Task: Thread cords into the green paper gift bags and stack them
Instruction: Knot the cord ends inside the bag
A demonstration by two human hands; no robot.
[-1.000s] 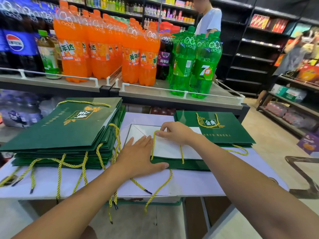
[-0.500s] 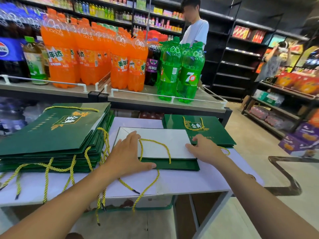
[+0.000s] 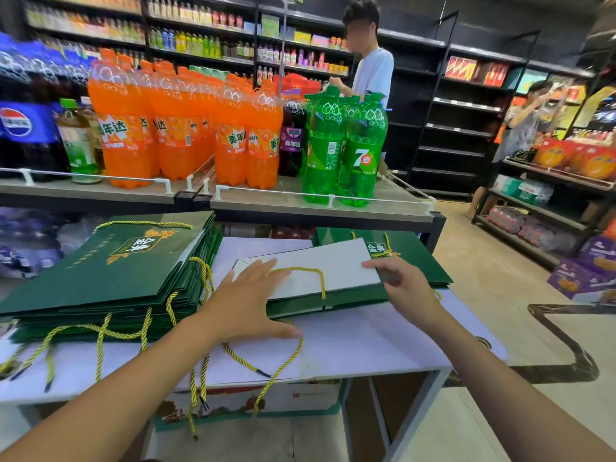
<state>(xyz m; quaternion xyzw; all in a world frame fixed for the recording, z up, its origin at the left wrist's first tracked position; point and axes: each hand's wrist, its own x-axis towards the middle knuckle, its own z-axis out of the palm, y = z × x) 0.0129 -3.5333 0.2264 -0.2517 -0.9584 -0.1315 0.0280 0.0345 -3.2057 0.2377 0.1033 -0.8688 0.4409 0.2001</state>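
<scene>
Corded bag stack (image 3: 110, 271) sat left of our left fingers. Left hand (image 3: 246, 301) lay flat, fingers spread, on the green bag (image 3: 333, 296); its yellow cord (image 3: 311, 273) looped just past the fingertips. Right hand (image 3: 406, 288) fingers curled round the bag's right edge.

Left hand (image 3: 248, 305) presses green bag (image 3: 350, 296) (cord (image 3: 313, 271) looped); right hand (image 3: 405, 288) seemingly grips it.

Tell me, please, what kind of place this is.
Probably a small supermarket or convenience store: large orange soda bottles and green 7-Up bottles stand on a railed display shelf, and wall shelves behind carry rows of smaller drinks.
</scene>
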